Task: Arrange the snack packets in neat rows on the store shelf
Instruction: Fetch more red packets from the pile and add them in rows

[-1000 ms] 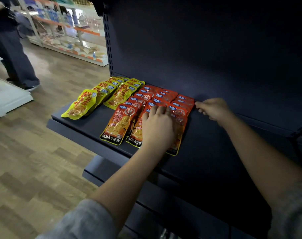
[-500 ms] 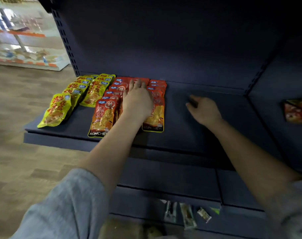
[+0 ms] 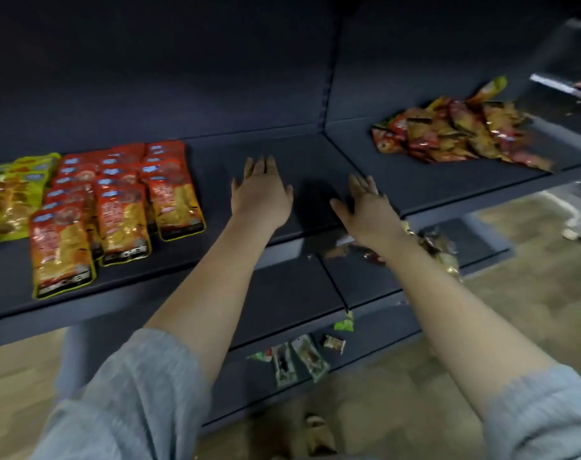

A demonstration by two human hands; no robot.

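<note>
red snack packets [image 3: 116, 207] in shelf [image 3: 249, 260] rows

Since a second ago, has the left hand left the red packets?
Yes. The left hand has come off the red packets and moved right, over bare shelf.

Head camera looks forward and down, close over the shelf [image 3: 302, 161].

Three rows of red snack packets [image 3: 116, 207] lie at the dark shelf's [image 3: 282, 154] left end beside at least one row of yellow packets [image 3: 13, 197], one loose heap of packets [image 3: 455, 134] sits right, and two hands, left hand [image 3: 260, 190] and right hand [image 3: 365, 204], hover between.
</note>
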